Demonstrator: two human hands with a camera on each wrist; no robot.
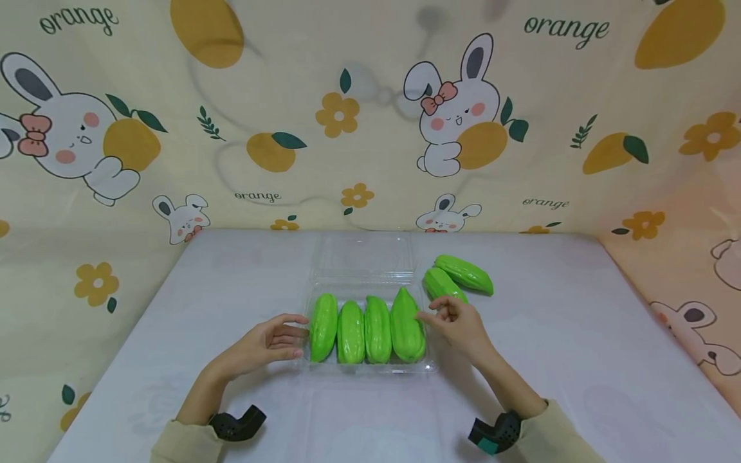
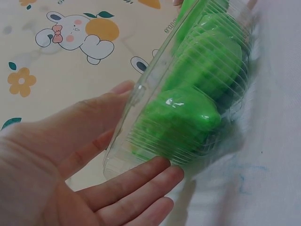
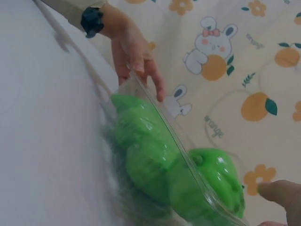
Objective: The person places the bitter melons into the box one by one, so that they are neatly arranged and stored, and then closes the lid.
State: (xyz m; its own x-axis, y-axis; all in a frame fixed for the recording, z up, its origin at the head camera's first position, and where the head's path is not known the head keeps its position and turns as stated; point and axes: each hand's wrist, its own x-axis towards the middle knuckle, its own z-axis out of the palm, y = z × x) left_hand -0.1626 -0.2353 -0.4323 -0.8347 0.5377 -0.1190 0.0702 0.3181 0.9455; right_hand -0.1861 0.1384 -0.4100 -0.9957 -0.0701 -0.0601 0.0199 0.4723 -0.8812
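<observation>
Both hands rest on a white table, one at each side of a clear plastic tray [image 1: 370,369]. Left hand [image 1: 267,344] lies with its fingers straight and relaxed, the fingertips [image 2: 160,175] touching the tray's left wall. Right hand [image 1: 460,325] sits at the tray's right edge, its fingers loosely bent and just beside the nearest of four green gourds [image 1: 408,325]; whether they touch it cannot be told. The four gourds lie side by side in the tray between the two hands. The tray's lid [image 1: 363,254] stands open beyond them. Two more green gourds [image 1: 463,273] lie on the table just beyond the right hand.
</observation>
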